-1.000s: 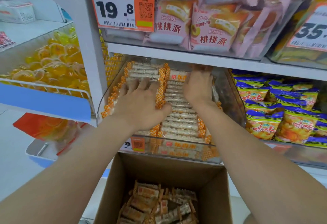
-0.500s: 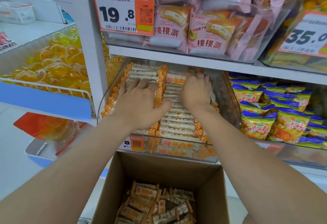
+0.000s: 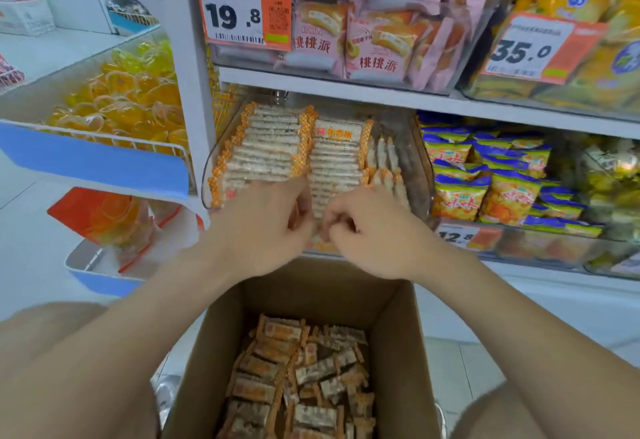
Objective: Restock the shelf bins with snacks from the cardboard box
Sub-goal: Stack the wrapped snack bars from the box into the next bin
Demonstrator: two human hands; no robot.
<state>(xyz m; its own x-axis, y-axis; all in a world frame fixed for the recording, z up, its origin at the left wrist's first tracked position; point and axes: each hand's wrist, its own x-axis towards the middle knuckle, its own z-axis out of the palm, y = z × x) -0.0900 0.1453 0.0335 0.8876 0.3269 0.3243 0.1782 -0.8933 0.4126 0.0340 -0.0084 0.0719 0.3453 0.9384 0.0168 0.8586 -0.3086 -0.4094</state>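
Orange-and-white wrapped snack bars (image 3: 270, 147) lie in two neat rows in a clear shelf bin (image 3: 417, 175). More bars stand on edge along the bin's right side. Both hands are at the bin's front end, close together. My left hand (image 3: 266, 230) has its fingers curled over the front bars. My right hand (image 3: 370, 234) is curled too, knuckles toward me. Whether either hand grips a bar is hidden. Below them the open cardboard box (image 3: 398, 345) holds several loose bars (image 3: 298, 379) of the same kind.
Pink pastry packs (image 3: 374, 43) fill the bin above, behind a 19.8 price tag (image 3: 242, 12). Blue-and-yellow snack bags (image 3: 485, 175) sit in the bin to the right. Left, a wire rack with a blue front (image 3: 97, 161) holds yellow jelly cups (image 3: 128, 99).
Both hands have pulled back from deep in the bin to its front edge, come together, and curled their fingers. The view has tilted down, showing more of the box.
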